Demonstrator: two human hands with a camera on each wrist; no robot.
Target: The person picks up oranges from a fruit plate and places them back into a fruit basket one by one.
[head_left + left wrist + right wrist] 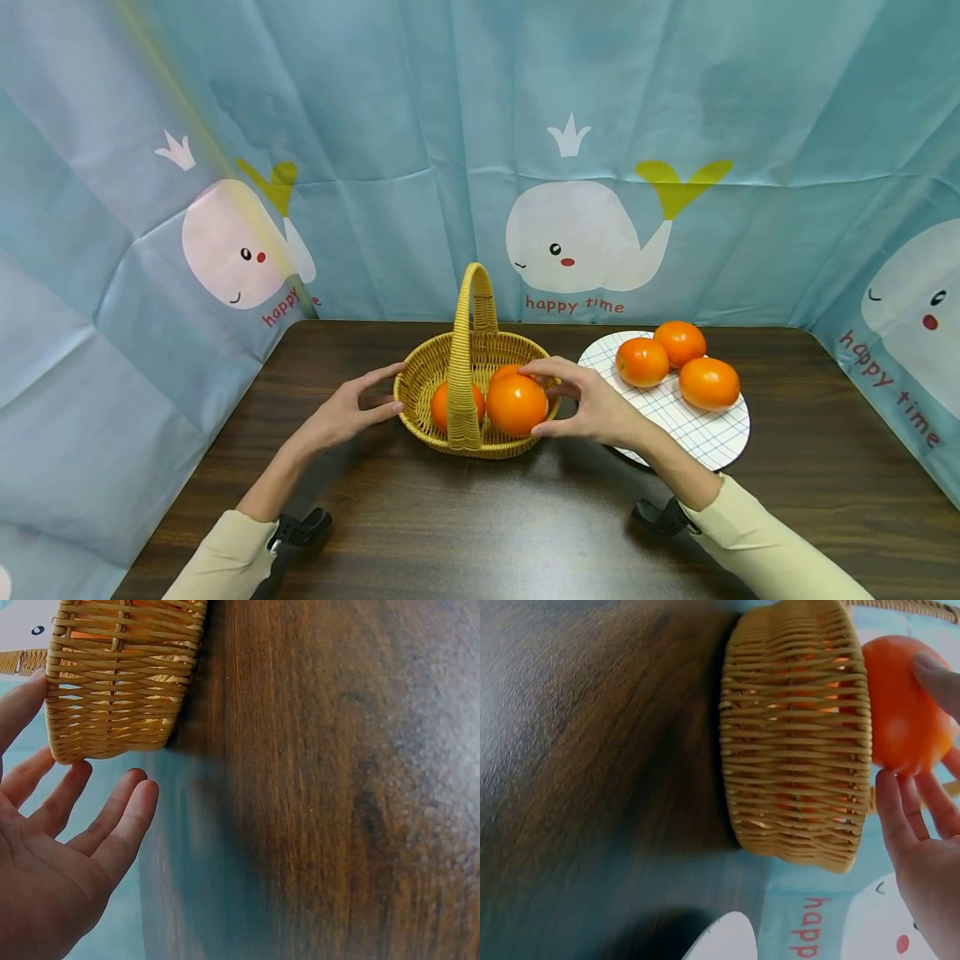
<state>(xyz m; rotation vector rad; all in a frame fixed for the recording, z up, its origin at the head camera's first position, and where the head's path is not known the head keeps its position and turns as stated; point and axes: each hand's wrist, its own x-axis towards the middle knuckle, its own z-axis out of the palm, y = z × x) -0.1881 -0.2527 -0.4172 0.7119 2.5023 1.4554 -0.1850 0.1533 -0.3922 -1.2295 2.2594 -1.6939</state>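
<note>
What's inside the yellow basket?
One orange fruit partly behind the handle, and another mostly hidden by the fruit the right hand holds. What's beneath them is covered.

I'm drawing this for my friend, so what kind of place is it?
Probably an indoor spot, curtained off for tabletop activities: blue whale-print cloth hangs behind and beside a dark table, with a wicker basket on it.

Red lettering (551, 305) repeats across blue curtain (375, 100)

Beneath the middle whale (577, 242), it reads "happy time". The same words slant under the right whale (911, 304). Under the left whale (223, 242) stands "happy", then a final "e"; a fold hides what is probably the rest of "time". The right wrist view shows "happ", turned sideways.
</note>
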